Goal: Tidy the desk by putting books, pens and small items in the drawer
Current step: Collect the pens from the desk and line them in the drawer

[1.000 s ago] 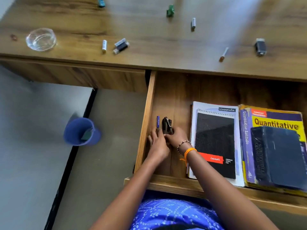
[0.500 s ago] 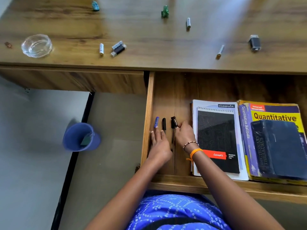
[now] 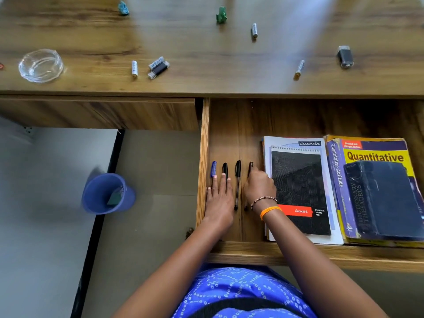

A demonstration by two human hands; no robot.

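Note:
The open drawer (image 3: pixel 204 138) holds several pens in a row at its left end. My left hand (image 3: pixel 219 198) lies flat, fingers spread, over the blue-capped pen (image 3: pixel 213 169) and a black pen (image 3: pixel 225 169). A third black pen (image 3: pixel 237 180) lies free between my hands. My right hand (image 3: pixel 260 187) pinches the fourth black pen (image 3: pixel 250 167) next to the spiral pad (image 3: pixel 299 191). To the right lies a yellow book (image 3: pixel 376 150) with a dark dictionary (image 3: pixel 385 200) on top.
On the desk top (image 3: pixel 206 53) lie a glass bowl (image 3: pixel 41 65), several batteries (image 3: pixel 134 68), USB sticks (image 3: pixel 158 67), a green figure (image 3: pixel 221 16), a teal piece (image 3: pixel 123 8) and a dark block (image 3: pixel 344 56). A blue bin (image 3: pixel 107 193) stands on the floor.
The pens were bunched under both hands; now they lie spread in a row. My right hand moved right with one black pen, and my left hand flattened over the left two.

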